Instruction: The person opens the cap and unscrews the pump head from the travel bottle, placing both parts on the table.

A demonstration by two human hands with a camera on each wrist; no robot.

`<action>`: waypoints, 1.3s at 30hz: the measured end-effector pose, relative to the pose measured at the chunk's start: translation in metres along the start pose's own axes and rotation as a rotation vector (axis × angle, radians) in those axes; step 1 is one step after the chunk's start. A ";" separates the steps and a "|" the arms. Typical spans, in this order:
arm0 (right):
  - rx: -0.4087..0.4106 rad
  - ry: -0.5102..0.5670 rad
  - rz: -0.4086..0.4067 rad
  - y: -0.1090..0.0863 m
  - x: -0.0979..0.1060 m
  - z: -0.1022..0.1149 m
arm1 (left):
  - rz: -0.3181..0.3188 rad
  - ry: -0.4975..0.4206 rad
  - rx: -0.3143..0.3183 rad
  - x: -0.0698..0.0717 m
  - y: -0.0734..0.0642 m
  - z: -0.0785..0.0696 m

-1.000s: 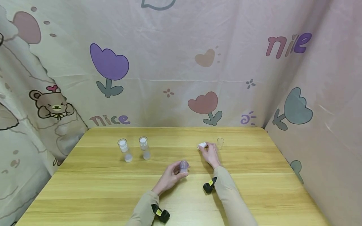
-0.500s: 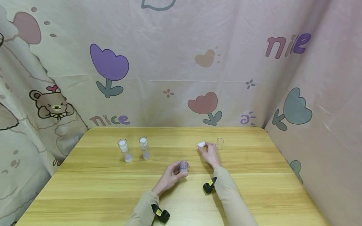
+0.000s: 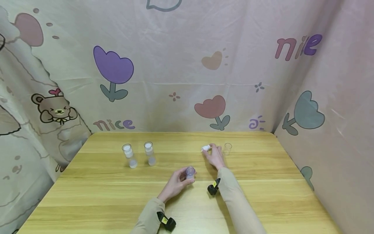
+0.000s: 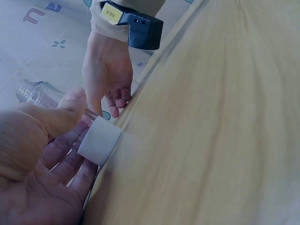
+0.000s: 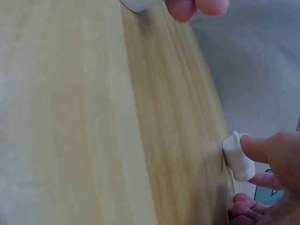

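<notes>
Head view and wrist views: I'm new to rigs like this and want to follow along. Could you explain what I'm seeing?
No robot here, just a person working bare-handed. The wide picture comes from a camera worn on the head; the two close ones from cameras on each wrist, likely the black devices. On the wooden table stand a white-topped bottle, a second bottle and, near the right hand, a clear cup-like piece. The left hand holds a clear bottle with a white end; the right hand pinches a small white piece.
</notes>
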State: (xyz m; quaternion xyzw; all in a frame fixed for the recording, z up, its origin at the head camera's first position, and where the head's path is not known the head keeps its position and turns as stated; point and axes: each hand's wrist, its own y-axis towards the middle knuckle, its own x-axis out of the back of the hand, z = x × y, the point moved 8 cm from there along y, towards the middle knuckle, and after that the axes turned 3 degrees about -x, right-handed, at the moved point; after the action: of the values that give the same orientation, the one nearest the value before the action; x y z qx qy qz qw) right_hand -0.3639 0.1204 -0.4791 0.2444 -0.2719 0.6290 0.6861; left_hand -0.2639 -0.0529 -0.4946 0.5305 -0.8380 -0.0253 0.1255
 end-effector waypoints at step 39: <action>0.109 -0.125 0.125 -0.015 0.007 -0.005 | -0.009 0.019 -0.004 0.001 0.001 0.001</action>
State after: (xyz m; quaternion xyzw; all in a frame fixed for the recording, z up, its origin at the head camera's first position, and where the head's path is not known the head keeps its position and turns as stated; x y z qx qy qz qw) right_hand -0.3477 0.1279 -0.4778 0.3024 -0.2944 0.6680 0.6129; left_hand -0.2648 -0.0532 -0.4949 0.5344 -0.8342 -0.0224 0.1344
